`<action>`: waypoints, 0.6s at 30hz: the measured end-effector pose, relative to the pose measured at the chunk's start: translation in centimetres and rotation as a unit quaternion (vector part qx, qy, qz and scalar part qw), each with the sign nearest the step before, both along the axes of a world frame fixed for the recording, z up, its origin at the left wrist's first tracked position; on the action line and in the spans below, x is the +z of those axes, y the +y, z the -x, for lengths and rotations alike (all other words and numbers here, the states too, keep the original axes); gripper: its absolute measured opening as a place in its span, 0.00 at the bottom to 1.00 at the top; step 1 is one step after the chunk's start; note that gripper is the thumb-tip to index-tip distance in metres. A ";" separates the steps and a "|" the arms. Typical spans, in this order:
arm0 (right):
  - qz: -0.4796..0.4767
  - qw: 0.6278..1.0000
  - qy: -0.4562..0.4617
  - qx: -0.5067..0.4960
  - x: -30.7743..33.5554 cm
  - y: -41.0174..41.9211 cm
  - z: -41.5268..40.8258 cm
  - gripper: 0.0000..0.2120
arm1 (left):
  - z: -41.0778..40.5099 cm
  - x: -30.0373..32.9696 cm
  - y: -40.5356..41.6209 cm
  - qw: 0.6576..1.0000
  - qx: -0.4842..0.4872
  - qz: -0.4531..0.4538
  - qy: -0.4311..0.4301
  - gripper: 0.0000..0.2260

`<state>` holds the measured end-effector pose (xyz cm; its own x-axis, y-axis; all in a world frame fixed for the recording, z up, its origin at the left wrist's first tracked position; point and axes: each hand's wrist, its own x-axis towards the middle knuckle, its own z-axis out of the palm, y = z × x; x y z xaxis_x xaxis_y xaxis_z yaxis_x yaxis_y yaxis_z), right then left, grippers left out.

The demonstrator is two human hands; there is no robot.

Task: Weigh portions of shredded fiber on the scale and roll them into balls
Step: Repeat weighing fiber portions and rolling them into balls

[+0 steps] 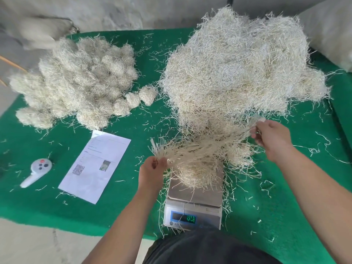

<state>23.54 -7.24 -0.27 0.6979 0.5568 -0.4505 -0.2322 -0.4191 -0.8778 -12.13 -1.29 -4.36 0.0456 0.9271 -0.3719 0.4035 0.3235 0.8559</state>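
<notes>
A steel-topped digital scale point(194, 195) stands at the near edge of the green mat, its display lit. A small clump of shredded fiber point(194, 173) lies on its platform. Above it, a stretched bundle of fiber strands point(200, 145) spans between my hands. My left hand point(153, 169) pinches its left end just left of the scale. My right hand point(270, 137) pinches the right end, close to the big loose fiber pile point(240, 69) at the back right. Several rolled fiber balls point(80, 82) are heaped at the back left.
A printed sheet with a QR code point(95, 166) lies left of the scale, and a white handheld remote point(37, 171) sits further left. Loose strands litter the green mat point(133, 206). A pale sack point(331, 31) rests at the far right, a wall behind.
</notes>
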 end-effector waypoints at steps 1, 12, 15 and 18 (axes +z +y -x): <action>0.021 0.998 -0.053 0.028 -0.4 0.2 -0.5 0.09 | 0.1 -0.1 0.1 1.000 -0.007 -0.001 0.008 0.15; 0.107 0.779 -0.451 0.422 -1.8 1.3 4.4 0.38 | -3.0 3.5 -0.7 0.992 -0.060 -0.046 -0.098 0.25; 0.101 0.715 -0.492 0.486 -3.1 1.6 7.4 0.43 | -4.8 6.0 -1.1 0.972 -0.075 -0.045 -0.218 0.32; 0.125 0.704 -0.505 0.484 -3.8 2.1 8.4 0.42 | -6.2 7.7 -0.9 0.932 -0.083 -0.008 -0.352 0.19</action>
